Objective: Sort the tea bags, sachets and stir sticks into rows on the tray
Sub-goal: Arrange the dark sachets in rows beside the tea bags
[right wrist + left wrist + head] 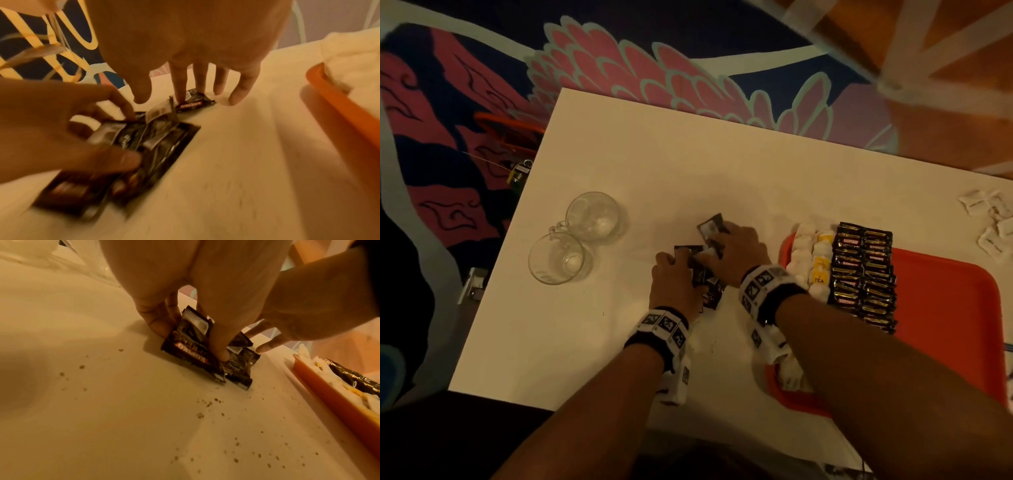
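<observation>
A loose pile of black coffee sachets lies on the white table, left of the orange tray. My left hand grips sachets of this pile between curled fingers and thumb. My right hand reaches beyond it with straight, spread fingers, one fingertip pressing a separate black sachet flat on the table. On the tray stand a row of white tea bags, a row of yellow tea bags and rows of black sachets. No stir sticks show.
Two empty glass mugs stand on the table's left part. Several white sachets lie at the far right edge. Dark crumbs dot the tabletop near the tray rim. A patterned carpet surrounds the table.
</observation>
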{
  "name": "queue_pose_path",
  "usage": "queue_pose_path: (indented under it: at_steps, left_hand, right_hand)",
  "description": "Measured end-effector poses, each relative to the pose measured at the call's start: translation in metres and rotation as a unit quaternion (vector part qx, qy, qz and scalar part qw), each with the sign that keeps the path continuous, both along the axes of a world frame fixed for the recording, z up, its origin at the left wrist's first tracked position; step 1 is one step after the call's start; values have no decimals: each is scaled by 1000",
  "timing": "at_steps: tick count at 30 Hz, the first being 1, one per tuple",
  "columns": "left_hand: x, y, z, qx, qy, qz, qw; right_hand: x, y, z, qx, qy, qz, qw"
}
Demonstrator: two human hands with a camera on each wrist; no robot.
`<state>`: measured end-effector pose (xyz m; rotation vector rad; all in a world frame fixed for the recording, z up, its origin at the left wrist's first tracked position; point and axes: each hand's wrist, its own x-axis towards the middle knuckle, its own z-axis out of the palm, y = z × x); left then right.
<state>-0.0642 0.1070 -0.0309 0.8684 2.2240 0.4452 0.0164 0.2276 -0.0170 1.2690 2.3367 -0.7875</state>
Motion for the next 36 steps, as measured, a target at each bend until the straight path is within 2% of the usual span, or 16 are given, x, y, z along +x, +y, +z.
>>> queue_pose_path:
  at_steps: [3,5,9,11,15,19,22,26,30,32,36]
  left_hand:
    - [2,0,-3,19,-9,9,1000]
    - [4,-2,-5,12,-5,-15,1000]
    - [7,-3,-5,2,-8,-44,999]
    - [7,-2,-3,6,1,-46,999]
    - [10,-1,1,-36,5,-115,993]
    - [11,-3,5,-67,3,-149,987]
    - [14,-7,7,-43,-1,-139,989]
    - [13,-8,11,-38,-44,-116,992]
    - [12,-11,14,-28,-104,-104,989]
    - [18,-13,15,-25,-129,-92,987]
    - [34,-20,12,-24,-73,-61,995]
  right_hand:
    - [8,-30,-10,-35,57,-21,998]
    - [9,-40,-13,-47,94,-44,993]
    - [14,-42,-3,-68,115,-59,989]
    - [21,-44,0,-95,136,-101,981]
    - [34,-50,3,-128,202,-180,954]
    - [43,-55,5,-108,204,-167,959]
    - [51,-62,4,-102,217,-172,955]
    - [62,-67,2,-88,214,-204,951]
    - [64,-74,10,-188,211,-271,920]
    - [62,-77,14,-211,203,-282,914]
    - [63,-81,11,-209,192,-298,911]
